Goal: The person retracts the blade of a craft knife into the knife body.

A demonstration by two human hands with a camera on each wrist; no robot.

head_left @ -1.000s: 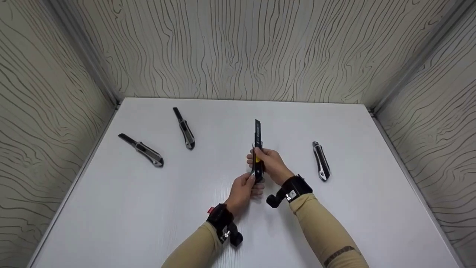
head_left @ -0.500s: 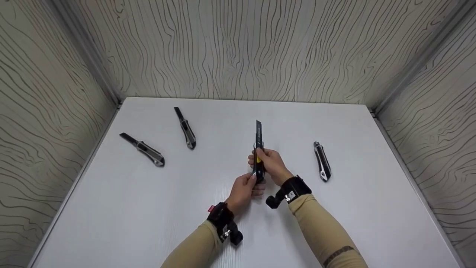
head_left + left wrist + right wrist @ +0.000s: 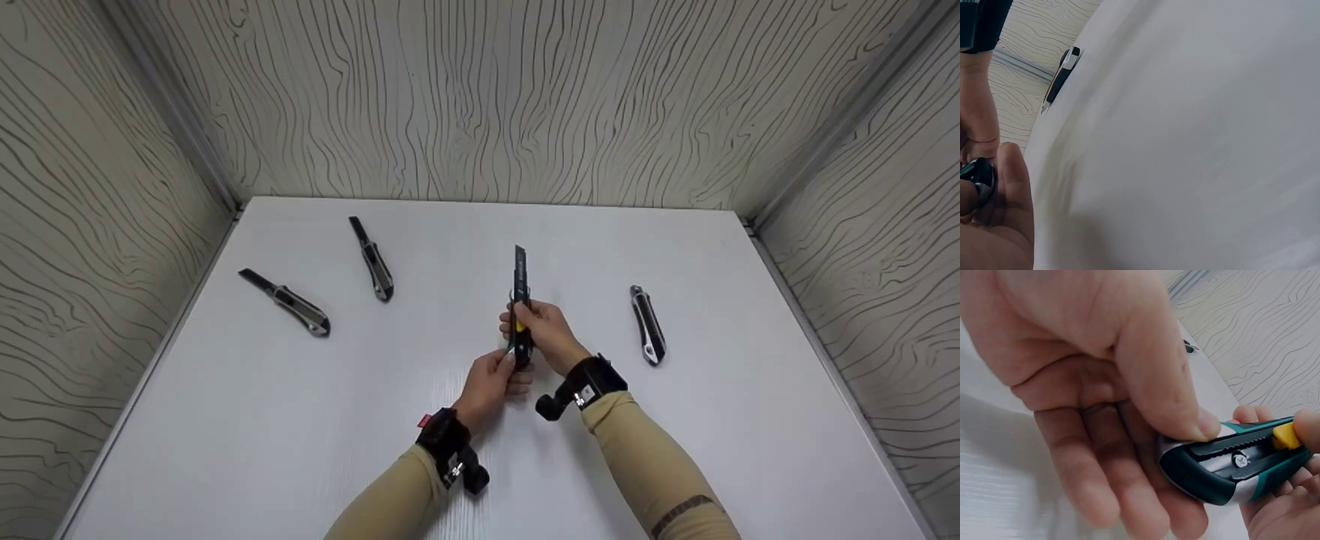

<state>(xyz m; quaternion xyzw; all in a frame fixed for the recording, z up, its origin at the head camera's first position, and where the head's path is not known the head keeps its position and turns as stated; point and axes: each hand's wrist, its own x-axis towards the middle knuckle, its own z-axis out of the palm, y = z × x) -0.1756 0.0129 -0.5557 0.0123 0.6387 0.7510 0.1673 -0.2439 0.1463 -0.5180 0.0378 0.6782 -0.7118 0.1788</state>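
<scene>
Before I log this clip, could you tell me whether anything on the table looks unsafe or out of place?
Yes: the two knives at the left lie with blades extended and bare, and the held knife has its blade out too. The right knife looks retracted.

L hand [image 3: 491,382] grip: fingers curled, pinching | R hand [image 3: 546,330] grip: curled, thumb fwd | forearms converge
</scene>
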